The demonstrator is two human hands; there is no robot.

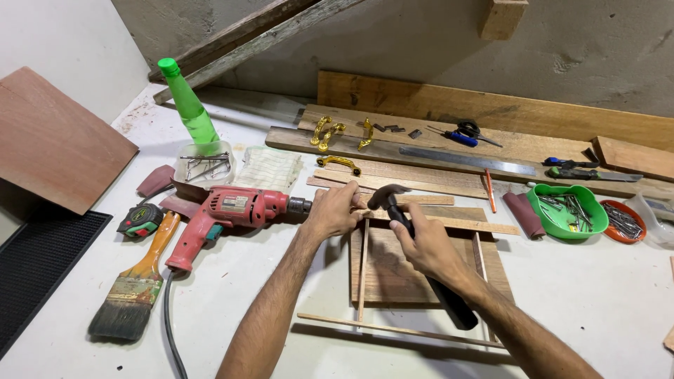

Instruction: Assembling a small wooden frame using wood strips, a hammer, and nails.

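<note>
White and scuffed, the counter [232, 281] runs back to a rough grey wall where long weathered planks [491, 112] lean and lie. Near its middle sits a square brown wooden board [393, 274] with thin pale wooden strips [362, 270] laid over and around it. The left hand [333, 210] presses down on the strip ends at the board's upper left corner, fingers curled and pinched there — whether a nail is between them cannot be told. The right hand [430, 249] is wrapped tightly around a black-handled claw hammer [414, 238], whose dark head sits just beside the left fingertips. To the left lie a red electric drill [228, 210], a wide wooden-handled paintbrush [137, 284] and a green tape measure [140, 220]. A green plastic bottle [188, 105] stands behind — well right, a green bowl of nails [567, 209].
</note>
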